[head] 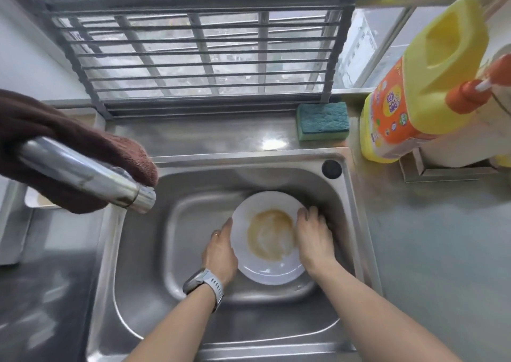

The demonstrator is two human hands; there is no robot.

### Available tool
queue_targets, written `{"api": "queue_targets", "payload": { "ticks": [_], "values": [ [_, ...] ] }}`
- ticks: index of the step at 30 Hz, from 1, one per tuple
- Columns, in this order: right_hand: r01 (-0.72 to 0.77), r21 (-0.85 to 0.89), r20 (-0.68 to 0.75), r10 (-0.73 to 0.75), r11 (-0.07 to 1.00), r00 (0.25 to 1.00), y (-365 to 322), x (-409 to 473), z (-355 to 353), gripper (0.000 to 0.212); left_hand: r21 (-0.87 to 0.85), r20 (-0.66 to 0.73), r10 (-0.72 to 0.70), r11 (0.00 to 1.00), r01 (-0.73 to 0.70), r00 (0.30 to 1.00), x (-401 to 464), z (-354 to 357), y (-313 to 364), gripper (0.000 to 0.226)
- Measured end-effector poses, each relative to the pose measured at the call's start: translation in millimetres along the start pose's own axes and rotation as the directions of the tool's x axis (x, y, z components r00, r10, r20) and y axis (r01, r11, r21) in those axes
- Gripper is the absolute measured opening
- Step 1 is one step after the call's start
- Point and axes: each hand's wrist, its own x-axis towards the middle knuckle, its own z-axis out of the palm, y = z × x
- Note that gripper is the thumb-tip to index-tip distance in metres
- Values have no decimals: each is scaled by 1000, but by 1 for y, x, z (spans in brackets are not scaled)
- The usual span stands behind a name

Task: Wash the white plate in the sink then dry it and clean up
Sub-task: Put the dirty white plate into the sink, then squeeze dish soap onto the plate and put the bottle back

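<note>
Plate [269, 240] down in the sink [343, 168] basin, held at both edges: left hand [221, 248] cupping the left rim, right hand [312, 237] curled over the right rim. Easy to slip from here — wet steel, smooth glaze, a knock against the basin wall enough to chip it. Splash likely too, if the tap [83, 173] runs hard onto that shallow dish. White, round, glossy, with a brown smear dried across the middle — rim clean. Sponge [322, 121] and soap [409, 107] waiting on the ledge, cloth [55, 129] draped over the tap.
</note>
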Motion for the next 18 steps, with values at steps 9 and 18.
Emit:
{"api": "queue_targets", "payload": {
  "ticks": [9, 18],
  "values": [
    [66, 429, -127, -12, 901, 992, 16, -54, -70, 39, -72, -8, 55, 996, -55, 998, -50, -42, 56, 55],
    [9, 993, -60, 442, 116, 895, 87, -68, -261, 26, -433, -203, 312, 822, -371, 928, -103, -126, 275, 23]
  ]
}}
